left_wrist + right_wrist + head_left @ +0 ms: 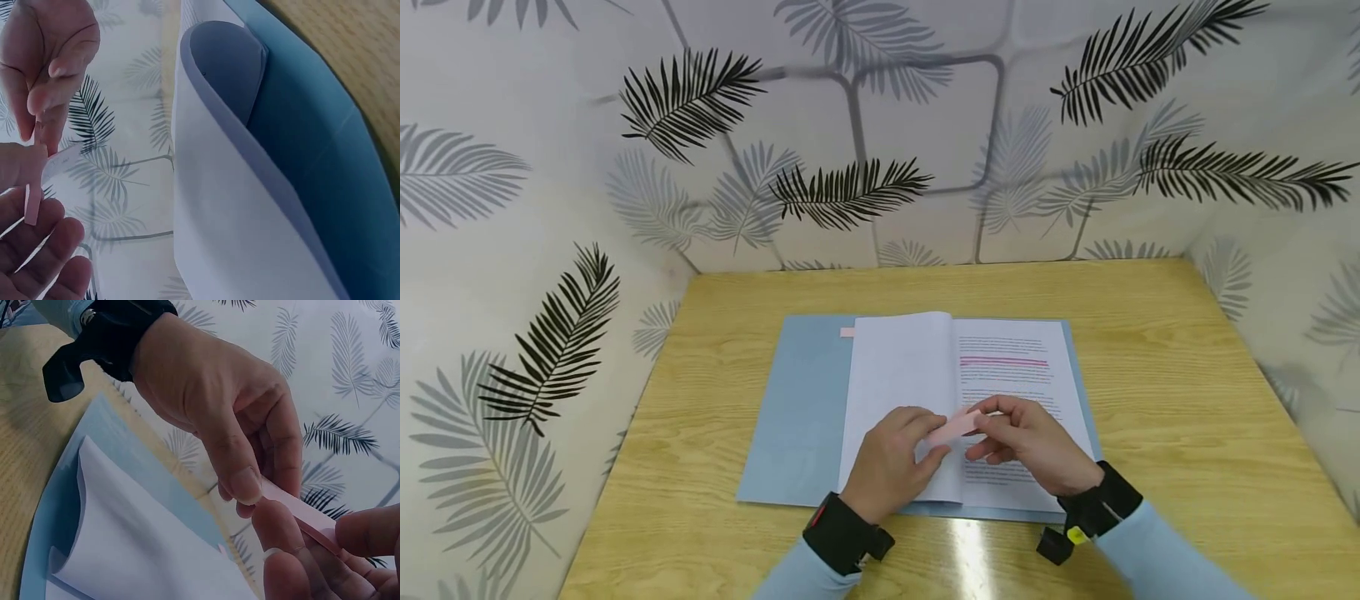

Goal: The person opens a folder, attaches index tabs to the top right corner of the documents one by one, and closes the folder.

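A small pad of pink sticky tabs [951, 429] is held above an open blue folder [793, 408] of white pages. My left hand [891, 462] pinches the pad between thumb and fingers at its left end. At the other end, my right hand [1033, 442] pinches the pink paper with thumb and forefinger, its other fingers loosely bent. In the left wrist view, a pale strip [59, 161] angles away from the pink pad [32, 203]. Both hands cover part of the printed right page [1007, 396], which has pink highlighted lines [1003, 362].
A pink tab [847, 332] sticks out at the upper left of the turned white pages [898, 367], which bulge up near the fold. The folder lies on a wood-grain table [1165, 375]. Leaf-patterned cloth [925, 125] surrounds the table at the back and sides.
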### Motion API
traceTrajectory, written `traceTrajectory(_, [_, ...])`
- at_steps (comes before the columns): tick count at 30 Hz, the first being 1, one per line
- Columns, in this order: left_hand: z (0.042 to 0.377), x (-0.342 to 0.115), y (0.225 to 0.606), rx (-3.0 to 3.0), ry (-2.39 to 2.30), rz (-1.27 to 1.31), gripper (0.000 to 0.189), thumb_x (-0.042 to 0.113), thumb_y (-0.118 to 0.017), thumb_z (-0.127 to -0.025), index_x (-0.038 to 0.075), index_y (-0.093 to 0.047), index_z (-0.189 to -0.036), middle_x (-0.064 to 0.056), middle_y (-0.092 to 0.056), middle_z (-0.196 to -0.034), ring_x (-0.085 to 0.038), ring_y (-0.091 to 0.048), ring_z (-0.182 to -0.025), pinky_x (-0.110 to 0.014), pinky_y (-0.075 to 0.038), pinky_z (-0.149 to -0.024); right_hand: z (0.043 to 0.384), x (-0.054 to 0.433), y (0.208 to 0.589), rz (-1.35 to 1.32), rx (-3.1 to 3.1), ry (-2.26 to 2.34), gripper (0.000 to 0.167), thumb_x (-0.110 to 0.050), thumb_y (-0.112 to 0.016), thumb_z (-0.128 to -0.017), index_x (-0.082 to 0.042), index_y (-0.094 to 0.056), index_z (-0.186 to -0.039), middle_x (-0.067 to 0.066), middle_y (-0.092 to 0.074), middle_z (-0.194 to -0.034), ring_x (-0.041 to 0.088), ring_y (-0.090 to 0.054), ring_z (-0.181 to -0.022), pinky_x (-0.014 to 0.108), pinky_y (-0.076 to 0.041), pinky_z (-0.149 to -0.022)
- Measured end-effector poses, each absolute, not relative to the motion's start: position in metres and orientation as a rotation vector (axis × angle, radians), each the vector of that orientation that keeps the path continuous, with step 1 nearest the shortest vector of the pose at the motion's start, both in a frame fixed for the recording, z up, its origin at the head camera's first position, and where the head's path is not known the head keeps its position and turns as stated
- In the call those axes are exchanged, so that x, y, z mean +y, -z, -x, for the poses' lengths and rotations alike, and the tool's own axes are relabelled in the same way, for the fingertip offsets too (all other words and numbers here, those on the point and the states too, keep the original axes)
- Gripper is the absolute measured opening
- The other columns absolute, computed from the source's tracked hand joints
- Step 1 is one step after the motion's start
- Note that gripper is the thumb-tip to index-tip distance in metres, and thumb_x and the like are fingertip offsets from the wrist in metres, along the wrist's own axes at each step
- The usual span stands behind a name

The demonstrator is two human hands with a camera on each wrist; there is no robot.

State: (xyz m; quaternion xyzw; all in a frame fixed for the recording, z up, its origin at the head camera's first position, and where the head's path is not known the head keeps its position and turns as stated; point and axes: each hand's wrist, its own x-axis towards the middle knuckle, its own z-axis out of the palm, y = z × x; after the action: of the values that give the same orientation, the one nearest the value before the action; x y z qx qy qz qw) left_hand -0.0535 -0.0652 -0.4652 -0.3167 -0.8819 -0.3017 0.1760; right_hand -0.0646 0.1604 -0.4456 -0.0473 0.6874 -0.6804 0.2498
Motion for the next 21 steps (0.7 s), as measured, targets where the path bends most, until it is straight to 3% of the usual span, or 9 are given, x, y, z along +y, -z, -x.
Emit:
traceTrajectory(7, [0.0499, -0.0680, 0.4672, -2.452, 0.846, 0.906, 0.027, 0.020, -0.074, -0.085, 0.009, -0.071, -0.110, 0.002, -0.066, -0.092, -0.009, -0.059, -0.081, -0.020, -0.049, -0.067, 0.0594, 0.1583, 0.4505, 0.120, 2.011, 1.787, 0.037, -0.026, -0.059, -0.097, 0.006, -0.056, -0.115, 0.021, -0.064, -0.097, 0.022, -0.064, -0.077, 0.031, -0.052, -0.066])
traceTrajectory(14, [0.0515, -0.0696, 0.4649, -2.470, 0.881, 0.965, 0.027, 0.020, -0.069, -0.090, 0.008, -0.069, -0.115, 0.001, -0.065, -0.098, -0.009, -0.058, -0.085, -0.019, -0.049, -0.071, 0.0605, 0.1619, 0.4519, 0.165, 1.959, 1.789, 0.048, -0.027, -0.060, -0.096, 0.007, -0.048, -0.128, 0.018, -0.058, -0.103, 0.025, -0.059, -0.088, 0.034, -0.052, -0.070])
traceTrajectory(21, [0.0553, -0.0710, 0.4617, -2.485, 0.891, 1.000, 0.033, 0.024, -0.072, -0.088, 0.008, -0.068, -0.117, 0.002, -0.065, -0.099, -0.009, -0.058, -0.090, -0.020, -0.049, -0.077, 0.0594, 0.1639, 0.4483, 0.230, 1.861, 1.856, 0.039, -0.021, -0.060, -0.097, 0.010, -0.055, -0.120, 0.012, -0.063, -0.090, 0.017, -0.059, -0.080, 0.031, -0.052, -0.074])
